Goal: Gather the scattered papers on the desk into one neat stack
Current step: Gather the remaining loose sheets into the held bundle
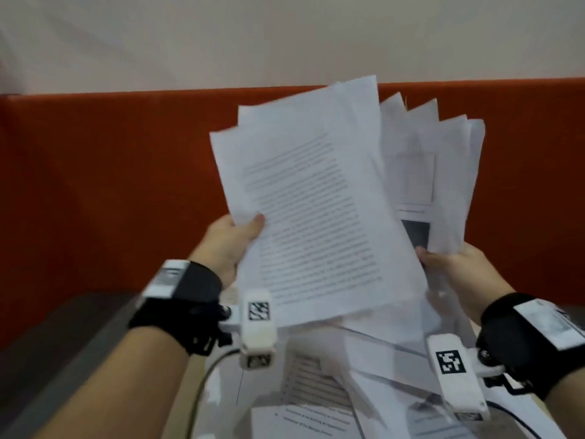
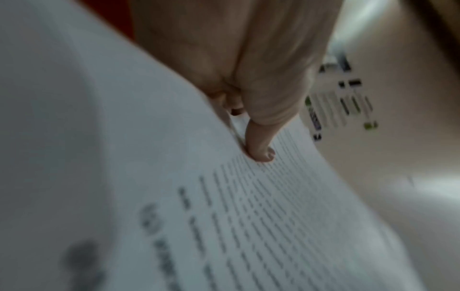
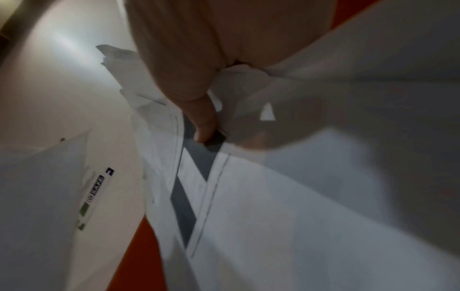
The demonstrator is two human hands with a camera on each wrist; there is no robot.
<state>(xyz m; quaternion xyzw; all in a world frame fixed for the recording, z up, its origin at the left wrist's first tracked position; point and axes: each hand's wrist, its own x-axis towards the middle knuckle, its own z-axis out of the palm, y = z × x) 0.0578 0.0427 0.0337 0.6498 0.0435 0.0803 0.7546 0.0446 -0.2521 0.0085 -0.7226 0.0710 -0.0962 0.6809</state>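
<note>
A loose sheaf of white printed papers [image 1: 319, 217] is held up in the air above the desk, its sheets fanned and uneven. My left hand [image 1: 234, 239] grips the sheaf's left edge, thumb [image 2: 261, 151] pressed on the front text page [image 2: 248, 216]. My right hand [image 1: 449, 264] pinches the fanned back sheets [image 1: 443, 172] at their lower right, thumb [image 3: 204, 126] on a page with a dark block [image 3: 196, 163]. More papers [image 1: 316, 384] lie scattered on the desk below both wrists.
An orange partition [image 1: 110, 185] stands behind the desk, with a pale wall above it. A dark grey ledge [image 1: 63, 343] runs along the lower left. Cables [image 1: 202, 381] trail from the wrist cameras over the pale desk top [image 3: 49, 98].
</note>
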